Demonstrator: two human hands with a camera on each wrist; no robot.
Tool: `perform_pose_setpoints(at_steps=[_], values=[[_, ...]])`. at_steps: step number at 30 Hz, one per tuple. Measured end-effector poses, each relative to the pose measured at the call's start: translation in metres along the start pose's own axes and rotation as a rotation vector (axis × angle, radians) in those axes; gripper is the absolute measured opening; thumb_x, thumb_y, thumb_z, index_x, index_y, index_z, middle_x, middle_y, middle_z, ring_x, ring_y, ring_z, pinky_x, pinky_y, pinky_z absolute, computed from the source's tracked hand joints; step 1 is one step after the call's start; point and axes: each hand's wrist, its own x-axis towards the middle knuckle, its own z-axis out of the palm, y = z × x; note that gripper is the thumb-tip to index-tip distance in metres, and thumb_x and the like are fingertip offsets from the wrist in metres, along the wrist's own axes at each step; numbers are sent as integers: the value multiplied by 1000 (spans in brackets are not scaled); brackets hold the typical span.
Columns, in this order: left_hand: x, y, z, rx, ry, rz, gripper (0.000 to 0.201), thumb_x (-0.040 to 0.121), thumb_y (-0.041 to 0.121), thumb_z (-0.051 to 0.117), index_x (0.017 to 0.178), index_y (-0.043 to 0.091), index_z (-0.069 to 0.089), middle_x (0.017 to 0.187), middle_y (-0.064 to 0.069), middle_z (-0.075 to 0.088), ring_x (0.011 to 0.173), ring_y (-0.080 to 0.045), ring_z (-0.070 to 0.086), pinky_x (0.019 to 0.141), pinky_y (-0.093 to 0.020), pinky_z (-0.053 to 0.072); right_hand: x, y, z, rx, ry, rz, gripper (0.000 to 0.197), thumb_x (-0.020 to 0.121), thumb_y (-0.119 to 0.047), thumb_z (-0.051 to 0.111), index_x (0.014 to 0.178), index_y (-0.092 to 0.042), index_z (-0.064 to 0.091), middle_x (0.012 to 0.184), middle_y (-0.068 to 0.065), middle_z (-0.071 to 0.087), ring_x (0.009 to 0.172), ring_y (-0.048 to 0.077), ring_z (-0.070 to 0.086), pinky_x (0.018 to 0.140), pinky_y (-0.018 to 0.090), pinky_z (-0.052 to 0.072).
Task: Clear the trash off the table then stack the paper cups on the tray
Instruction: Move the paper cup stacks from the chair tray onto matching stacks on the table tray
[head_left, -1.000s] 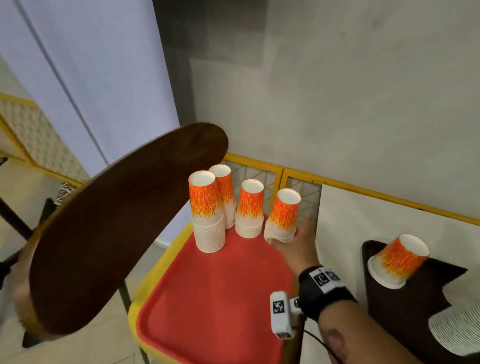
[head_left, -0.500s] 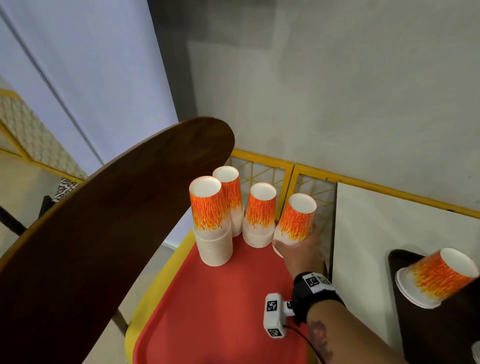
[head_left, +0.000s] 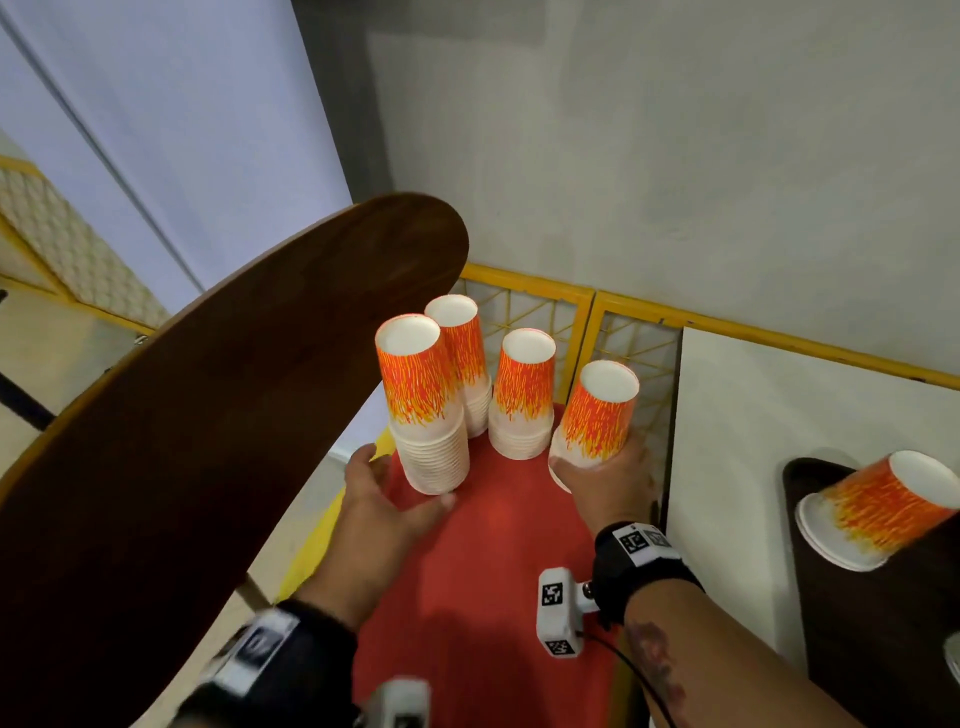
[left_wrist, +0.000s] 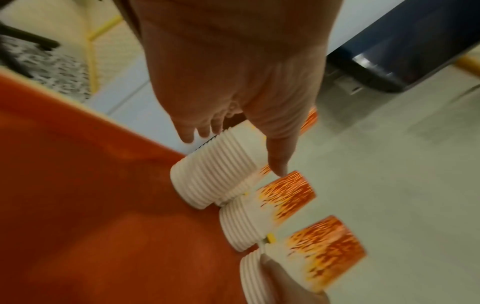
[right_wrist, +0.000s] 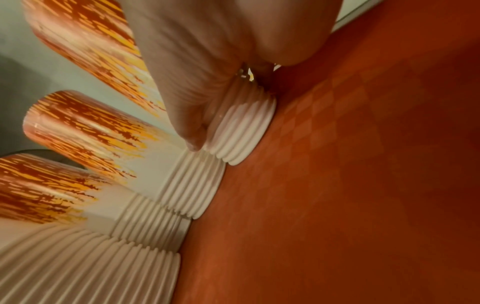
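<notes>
Right hand (head_left: 608, 480) fingers (right_wrist: 192, 131) clamp the rightmost cup stack (head_left: 597, 415) — left hand (head_left: 382, 499) fingers (left_wrist: 279, 164) spread apart beside the tallest stack (head_left: 428, 415) on the red tray (head_left: 483, 571).

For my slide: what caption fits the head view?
Both hands steady upside-down cup stacks on the red tray.

Support surface: red tray (head_left: 483, 597), textured, yellow-edged base visible beneath at left. Four stacks of inverted paper cups noted on tray's far end, bases up, orange flame print. Tallest stack (head_left: 423, 410) at front left; second stack (head_left: 460, 358) directly behind it; third stack (head_left: 522, 395) at centre; fourth stack (head_left: 597, 415), the shortest, at right, tilted. Stacks set close together, approx. in a row. Separately, a dark tray (head_left: 883, 623) at right carries one stack (head_left: 878, 509), seen leaning.
</notes>
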Motion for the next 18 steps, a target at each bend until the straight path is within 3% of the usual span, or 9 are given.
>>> perform_pose_setpoints(at_steps=[2, 7, 9, 12, 15, 18], values=[[17, -3, 26, -19, 100, -42, 123, 67, 24, 93, 157, 15, 11, 146, 3, 36, 132, -10, 41, 106, -35, 41, -3, 1, -2, -10, -15, 2, 104, 37, -66, 75, 128, -29, 38, 122, 4, 56, 113, 30, 59, 92, 54, 50], [44, -14, 49, -58, 229, -121, 138, 61, 25, 95, 159, 18, -1, 159, -5, 30, 141, -24, 42, 115, -43, 35, -12, 7, -8, -12, -49, -44, 111, 38, -65, 76, 136, -34, 32, 132, 0, 50, 124, 27, 52, 101, 55, 45], [48, -16, 52, -60, 248, -110, 138, 61, 20, 96, 160, 14, -1, 158, -8, 35, 139, -27, 45, 112, -42, 35, -18, 8, -11, 28, -55, -51, 114, 37, -64, 77, 138, -36, 32, 135, -2, 49, 126, 24, 51, 101, 54, 45], [53, -20, 56, -75, 246, -23, 137, 52, 16, 98, 157, 10, 10, 143, -6, 52, 122, -20, 54, 101, -37, 39, -25, 8, -21, 122, -43, -70, 111, 38, -61, 79, 136, -32, 35, 129, -4, 51, 121, 21, 55, 99, 49, 48], [56, -23, 58, -17, 257, 74, 114, 43, 34, 94, 142, 15, 41, 134, -1, 61, 115, -22, 61, 95, -40, 44, -31, 5, -45, 235, -64, -84, 96, 46, -46, 87, 127, -31, 39, 122, -7, 48, 110, 9, 54, 95, 29, 48], [54, -16, 63, 16, 237, 164, 96, 49, 26, 96, 134, 9, 54, 134, -14, 63, 114, -20, 61, 94, -37, 42, -35, 0, -72, 300, -50, -104, 85, 50, -38, 88, 115, -41, 34, 120, -7, 46, 99, -7, 52, 80, 5, 41]])
